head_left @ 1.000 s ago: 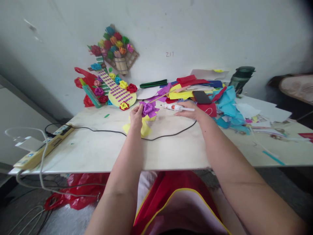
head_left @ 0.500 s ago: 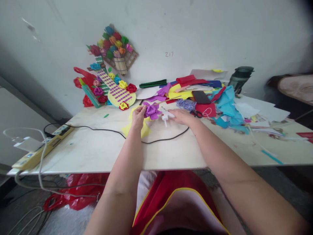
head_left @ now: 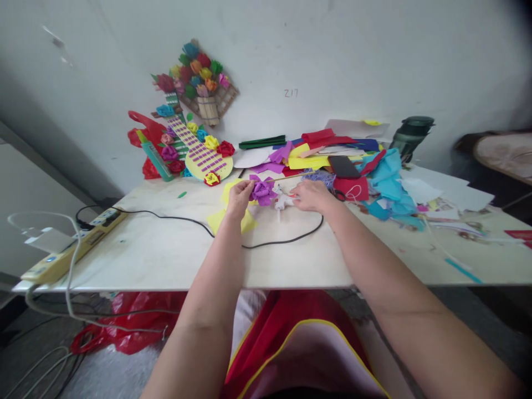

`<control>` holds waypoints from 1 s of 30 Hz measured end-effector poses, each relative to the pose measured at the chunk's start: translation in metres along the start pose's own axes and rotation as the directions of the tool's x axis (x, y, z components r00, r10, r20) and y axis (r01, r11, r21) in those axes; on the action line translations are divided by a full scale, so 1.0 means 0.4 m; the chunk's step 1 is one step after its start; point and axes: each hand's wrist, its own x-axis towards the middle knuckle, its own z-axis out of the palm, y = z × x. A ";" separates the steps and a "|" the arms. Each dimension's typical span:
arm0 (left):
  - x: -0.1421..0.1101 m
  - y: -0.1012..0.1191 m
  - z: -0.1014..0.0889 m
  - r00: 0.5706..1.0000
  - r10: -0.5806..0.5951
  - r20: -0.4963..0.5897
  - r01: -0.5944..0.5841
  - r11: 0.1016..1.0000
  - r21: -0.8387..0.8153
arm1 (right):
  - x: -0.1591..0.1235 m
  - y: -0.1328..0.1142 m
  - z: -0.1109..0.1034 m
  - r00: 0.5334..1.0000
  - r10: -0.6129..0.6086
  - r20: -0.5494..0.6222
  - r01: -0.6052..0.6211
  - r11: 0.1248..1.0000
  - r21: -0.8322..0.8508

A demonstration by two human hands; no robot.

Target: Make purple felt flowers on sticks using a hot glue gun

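Observation:
My left hand (head_left: 239,195) pinches a purple paper flower (head_left: 262,190) on a thin wooden stick, above a yellow paper piece (head_left: 228,219) on the table. My right hand (head_left: 310,195) is closed on a white glue gun (head_left: 282,200), its nozzle just right of the flower. A black cord (head_left: 274,241) runs from the glue gun across the white table (head_left: 174,260).
A paper guitar with flowers (head_left: 201,158) and a flower basket (head_left: 199,83) lean on the wall. Coloured paper scraps (head_left: 341,155), scissors (head_left: 338,195), a dark phone (head_left: 343,165) and a green bottle (head_left: 411,133) lie to the right. A power strip (head_left: 66,255) sits left.
My right hand picked up the glue gun from the table and brought it left to the flower. My left hand lifted the flower slightly further from me.

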 end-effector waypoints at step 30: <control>-0.015 -0.013 0.017 0.952 -0.114 0.285 0.133 0.990 -0.048 | 0.018 -0.012 0.001 0.987 -0.046 -0.153 0.112 0.880 0.461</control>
